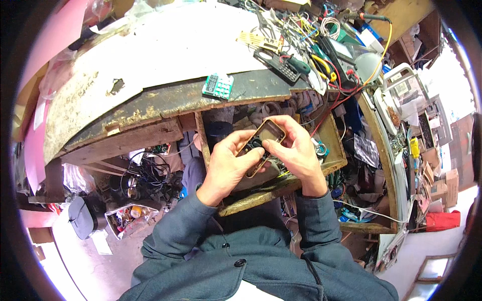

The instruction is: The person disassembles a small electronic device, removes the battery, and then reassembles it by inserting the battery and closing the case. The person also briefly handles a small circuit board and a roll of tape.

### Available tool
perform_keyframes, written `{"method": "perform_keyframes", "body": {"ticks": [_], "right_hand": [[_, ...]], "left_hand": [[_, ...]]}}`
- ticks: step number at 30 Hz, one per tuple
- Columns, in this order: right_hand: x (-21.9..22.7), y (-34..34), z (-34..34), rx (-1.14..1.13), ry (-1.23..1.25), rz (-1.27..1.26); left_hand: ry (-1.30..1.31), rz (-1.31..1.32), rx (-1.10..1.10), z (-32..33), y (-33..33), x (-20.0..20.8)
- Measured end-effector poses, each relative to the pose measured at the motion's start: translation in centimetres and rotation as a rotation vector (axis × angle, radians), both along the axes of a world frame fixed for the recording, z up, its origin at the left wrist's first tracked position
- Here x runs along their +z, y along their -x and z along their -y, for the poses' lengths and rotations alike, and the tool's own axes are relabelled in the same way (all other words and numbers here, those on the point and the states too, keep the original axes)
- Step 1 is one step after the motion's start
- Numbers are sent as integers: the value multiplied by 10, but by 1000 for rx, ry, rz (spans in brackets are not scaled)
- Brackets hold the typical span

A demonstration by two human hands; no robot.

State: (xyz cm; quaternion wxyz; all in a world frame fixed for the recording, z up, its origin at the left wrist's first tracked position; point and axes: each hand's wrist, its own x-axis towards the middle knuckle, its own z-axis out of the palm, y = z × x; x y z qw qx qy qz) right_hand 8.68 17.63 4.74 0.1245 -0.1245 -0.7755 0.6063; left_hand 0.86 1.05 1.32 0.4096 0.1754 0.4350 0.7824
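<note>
Between both hands, over an open wooden drawer (266,192), is a small rectangular dark casing (271,131) with a tan rim, like the shell of a handheld device. It lies tilted, its far end to the right. My left hand (224,163) grips its left side, thumb pressed inside. My right hand (297,149) wraps its right side, thumb tip also inside, close to the left thumb. Small black parts show under the thumbs, too small to name. On the bench edge beyond lies a green circuit board (218,86) with a digit display and pale keys.
A pale sheet (165,45) covers much of the bench. Tools, wires, a black keypad panel (277,65) and a green-handled screwdriver (297,64) crowd its right. A soldering iron (369,17) lies far right. Tangled cables (150,173) fill the shelf at left; a litter box (131,219) stands below.
</note>
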Motion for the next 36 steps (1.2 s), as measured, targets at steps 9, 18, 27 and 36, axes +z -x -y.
{"method": "perform_keyframes", "body": {"ticks": [9,18,27,36], "right_hand": [[30,1,-8,-140,-237,-44],[67,44,-30,-276,-817,-288],[69,68,-60,-270,-1163,-220],[70,72,-57,-205,-1318,-190]], "left_hand": [[61,51,-73,1,1,1],[79,-5,-69,1,2,0],[11,71,-41,-2,3,-3],[-44,121,-93,-2,7,-8]]}}
